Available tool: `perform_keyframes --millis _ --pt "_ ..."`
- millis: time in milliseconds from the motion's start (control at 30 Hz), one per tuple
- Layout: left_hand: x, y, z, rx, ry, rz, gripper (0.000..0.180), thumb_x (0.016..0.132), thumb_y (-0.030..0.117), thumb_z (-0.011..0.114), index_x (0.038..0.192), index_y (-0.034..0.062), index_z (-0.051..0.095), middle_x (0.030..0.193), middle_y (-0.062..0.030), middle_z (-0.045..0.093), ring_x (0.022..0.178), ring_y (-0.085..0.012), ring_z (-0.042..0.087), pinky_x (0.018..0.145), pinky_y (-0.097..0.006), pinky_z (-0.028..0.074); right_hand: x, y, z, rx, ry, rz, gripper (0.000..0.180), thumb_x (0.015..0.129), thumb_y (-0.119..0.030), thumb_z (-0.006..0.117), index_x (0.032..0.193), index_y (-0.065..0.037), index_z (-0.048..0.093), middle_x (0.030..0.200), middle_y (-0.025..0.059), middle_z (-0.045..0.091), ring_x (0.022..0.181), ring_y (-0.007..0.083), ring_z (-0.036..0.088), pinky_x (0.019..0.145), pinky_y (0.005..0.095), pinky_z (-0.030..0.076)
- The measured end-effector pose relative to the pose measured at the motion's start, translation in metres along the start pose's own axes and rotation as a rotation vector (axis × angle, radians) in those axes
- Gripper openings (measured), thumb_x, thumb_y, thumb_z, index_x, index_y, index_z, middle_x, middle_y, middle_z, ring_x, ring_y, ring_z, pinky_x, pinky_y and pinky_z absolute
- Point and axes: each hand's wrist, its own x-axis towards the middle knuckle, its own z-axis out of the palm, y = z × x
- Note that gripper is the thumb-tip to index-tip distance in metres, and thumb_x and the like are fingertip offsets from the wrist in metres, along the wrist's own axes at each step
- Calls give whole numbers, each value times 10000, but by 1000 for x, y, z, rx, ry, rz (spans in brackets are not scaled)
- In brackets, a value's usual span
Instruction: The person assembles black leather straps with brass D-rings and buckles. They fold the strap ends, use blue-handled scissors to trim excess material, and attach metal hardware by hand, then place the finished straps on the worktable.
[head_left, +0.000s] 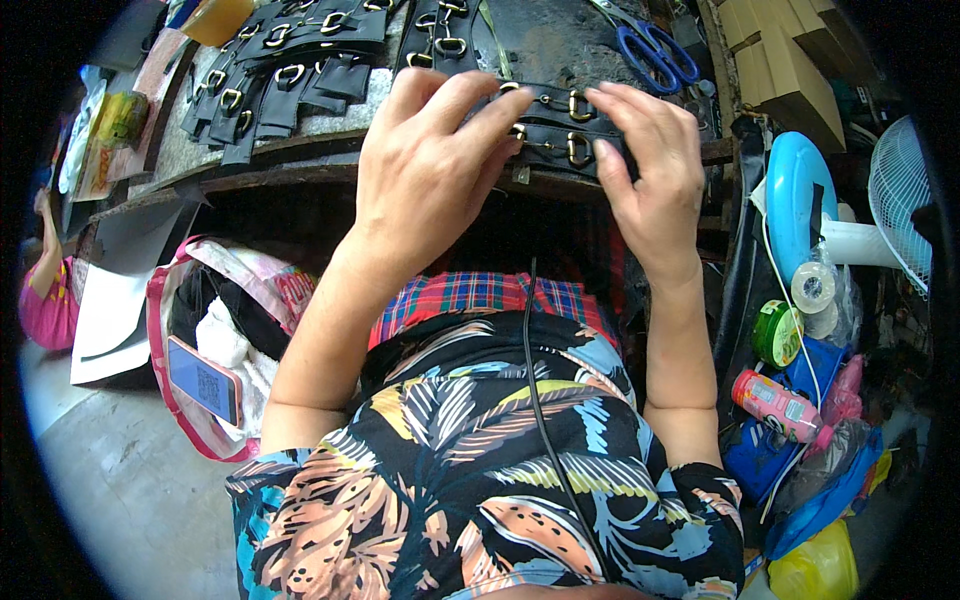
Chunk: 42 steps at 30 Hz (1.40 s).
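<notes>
Two black straps point(548, 128) with gold-coloured D-rings and small metal fittings lie side by side near the table's front edge. At their left ends is my left hand point(425, 160), its fingers bent and its thumb and forefinger on the straps. My right hand point(655, 170) has the other ends, with forefinger and thumb beside the two D-rings. The undersides of the straps and some fingertips are hidden. Behind my left hand lie more black straps with gold rings point(450, 45).
Several ringed black pieces point(290, 80) cover the table's left part. Blue-handled scissors point(650, 50) lie at the back right. Cardboard boxes point(790, 85), a fan point(900, 200) and a pink bottle point(775, 405) are on the right. At left, a phone point(205, 380) rests on a bag point(165, 330).
</notes>
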Motion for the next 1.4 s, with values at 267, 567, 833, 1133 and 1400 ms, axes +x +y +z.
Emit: perform_keyframes --millis 267,567,833,1133,1400 --pt "-2 -10 14 150 -119 66 318 933 344 729 1206 184 755 1260 35 703 1122 -229 597 946 -383 461 1 9 16 -81 1 -134 283 892 -311 764 1128 -161 803 1235 -24 754 1105 224 648 960 395 499" --pt "-20 -22 19 65 1 48 318 942 298 731 1196 109 755 1265 -15 726 1114 -244 637 975 -412 494 -2 13 22 -81 47 -139 251 912 -326 753 1108 -174 796 1197 -35 765 1071 209 652 955 403 474" --pt "-25 -24 22 169 74 3 270 924 326 737 1137 168 788 1218 33 753 1087 -219 620 1052 -419 395 0 13 22 -46 55 -66 360 950 -459 690 1143 -168 779 1137 -9 750 1084 205 648 963 416 454" --pt "-26 -24 27 148 119 -24 230 907 280 730 1101 177 797 1176 50 769 1067 -201 638 1054 -416 390 4 9 14 23 -30 -53 484 940 -566 652 1210 -181 764 1213 44 693 1127 264 625 1008 441 437" --pt "-27 -24 27 146 121 -28 239 907 287 730 1111 184 799 1180 53 770 1067 -199 639 1052 -410 392 -6 -13 4 -123 -32 -209 446 904 -602 657 1159 -257 777 1262 66 657 1189 297 583 1064 513 398"
